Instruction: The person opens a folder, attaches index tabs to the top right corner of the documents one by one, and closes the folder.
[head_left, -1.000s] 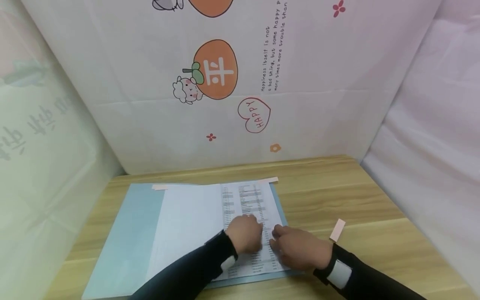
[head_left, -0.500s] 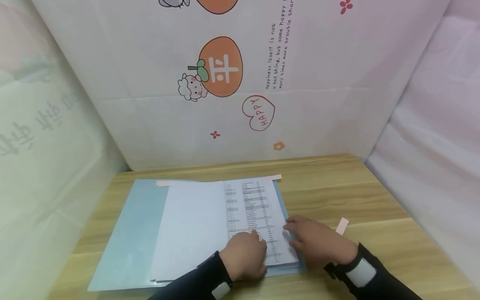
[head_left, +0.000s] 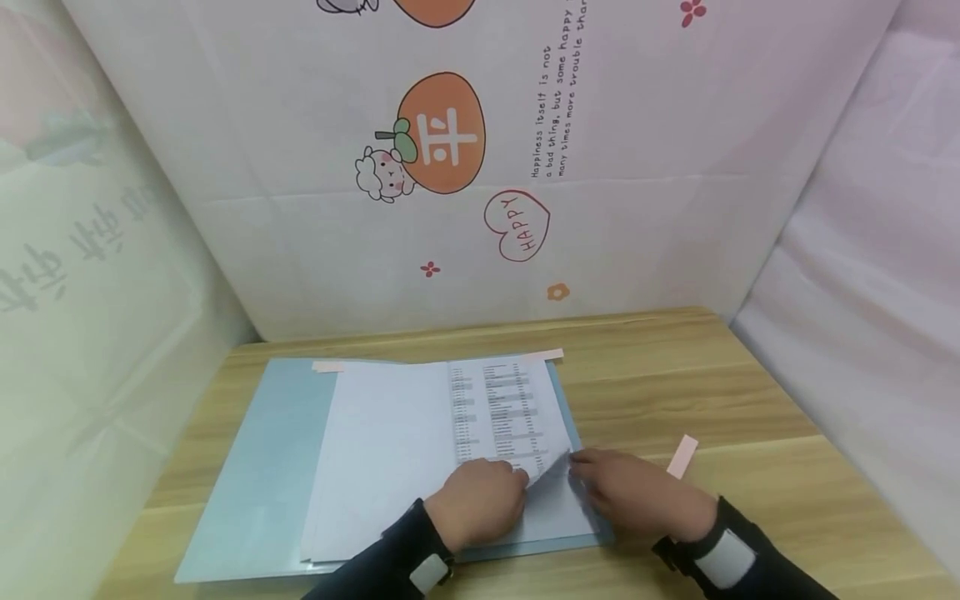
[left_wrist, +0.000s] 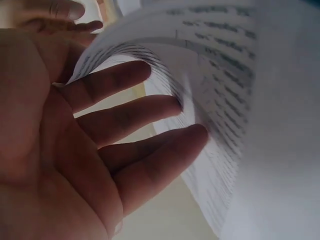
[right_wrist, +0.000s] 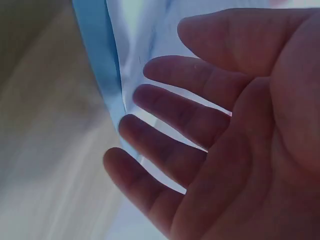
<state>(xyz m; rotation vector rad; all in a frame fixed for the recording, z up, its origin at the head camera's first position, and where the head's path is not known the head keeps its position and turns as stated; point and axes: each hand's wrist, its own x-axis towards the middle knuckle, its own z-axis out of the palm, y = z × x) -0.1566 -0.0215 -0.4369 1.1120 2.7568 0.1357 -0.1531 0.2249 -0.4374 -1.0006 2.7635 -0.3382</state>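
Observation:
A booklet point(head_left: 240, 475) with a light blue cover lies spread on the table, white pages inside. Its left page point(head_left: 375, 450) is blank; the right page point(head_left: 495, 408) carries printed columns of small text. My left hand point(head_left: 480, 500) pinches that printed page near its lower right part and lifts it into a curve. In the left wrist view the other fingers point(left_wrist: 145, 160) extend beneath the curled sheet point(left_wrist: 225, 75). At the booklet's right edge, my right hand point(head_left: 637, 492) rests with fingers point(right_wrist: 165, 150) relaxed and spread over the blue border point(right_wrist: 100, 65).
Pale pink paper strips stick out at the top left point(head_left: 327, 367) and top right point(head_left: 551, 355) of the pages. Another pink strip point(head_left: 682, 456) lies on the wooden table point(head_left: 750, 467) beyond my right hand. Printed cloth point(head_left: 637, 208) hangs behind and at both sides.
The left hand has moved down the printed page and lifted its lower right corner, folding it leftward. The right hand has shifted right and down along the edge. The view has shifted slightly.

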